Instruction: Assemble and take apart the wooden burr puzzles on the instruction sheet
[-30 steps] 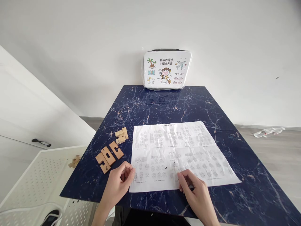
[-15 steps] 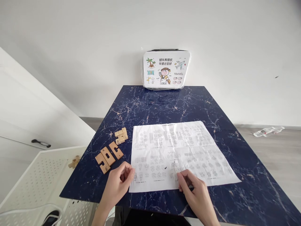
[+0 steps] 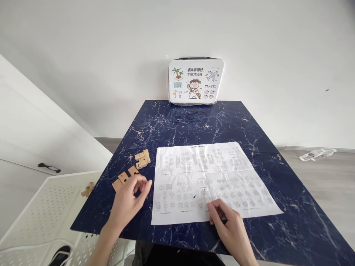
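A white printed sheet [image 3: 205, 175], creased and covered in small grey diagrams, lies flat on the table. My right hand [image 3: 229, 225] rests at its near edge with fingers curled in and thumb against them; nothing shows in it. To the left of the sheet, my left hand [image 3: 129, 201] hovers, loosely curved, a gap between thumb and fingers, holding nothing. It partly covers flat wooden pieces [image 3: 123, 176], marked with numbers, some with cut-outs. Behind them sits a cluster of small wooden blocks [image 3: 143, 159].
A white cartoon-printed case [image 3: 194, 83] in clear wrapping stands against the wall at the back of the dark blue marbled table [image 3: 191, 125]. Left and lower is a white perforated surface [image 3: 36, 210] with a wooden piece [image 3: 88, 189] and a white cable [image 3: 36, 245].
My left hand has left the sheet's left corner and moved up and left, now covering part of the numbered wooden pieces. My right hand has stayed nearly still.
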Available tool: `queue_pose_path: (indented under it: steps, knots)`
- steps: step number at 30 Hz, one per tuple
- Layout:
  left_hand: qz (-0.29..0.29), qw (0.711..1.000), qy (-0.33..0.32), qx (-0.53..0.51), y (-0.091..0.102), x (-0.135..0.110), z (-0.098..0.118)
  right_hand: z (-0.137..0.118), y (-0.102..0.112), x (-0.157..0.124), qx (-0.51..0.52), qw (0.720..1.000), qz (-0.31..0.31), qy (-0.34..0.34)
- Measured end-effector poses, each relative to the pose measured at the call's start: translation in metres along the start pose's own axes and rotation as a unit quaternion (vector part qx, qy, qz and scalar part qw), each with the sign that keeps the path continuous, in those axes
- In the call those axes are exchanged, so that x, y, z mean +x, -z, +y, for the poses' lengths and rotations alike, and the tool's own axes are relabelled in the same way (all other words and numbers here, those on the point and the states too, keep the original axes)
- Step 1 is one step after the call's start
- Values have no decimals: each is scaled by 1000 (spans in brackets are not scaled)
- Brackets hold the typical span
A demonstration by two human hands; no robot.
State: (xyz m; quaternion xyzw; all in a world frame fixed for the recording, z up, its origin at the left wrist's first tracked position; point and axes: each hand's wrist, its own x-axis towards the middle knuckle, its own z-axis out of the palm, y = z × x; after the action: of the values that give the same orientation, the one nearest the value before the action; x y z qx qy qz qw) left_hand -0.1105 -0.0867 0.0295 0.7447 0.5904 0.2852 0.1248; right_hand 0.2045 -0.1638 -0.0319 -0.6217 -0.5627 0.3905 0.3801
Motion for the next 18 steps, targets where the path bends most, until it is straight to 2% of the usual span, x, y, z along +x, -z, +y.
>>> queue_pose_path:
  steps: [3, 5, 8, 11, 18]
  knots:
    - [62, 992, -50, 94, 6, 31, -16, 1, 0, -1, 0, 1000, -1, 4]
    - [68, 982, -84, 154, 6, 51, -31, 1, 0, -1, 2, 1000, -2, 4]
    - [30, 969, -106, 222, 0, 73, -50, 1, 0, -1, 8, 1000, -4, 2]
    - [-5, 966, -98, 239, -8, 86, -63, 0, 0, -1, 10, 1000, -6, 1]
    - [-72, 960, -105, 248, -18, 103, -71, 2, 0, -1, 13, 1000, -17, 0]
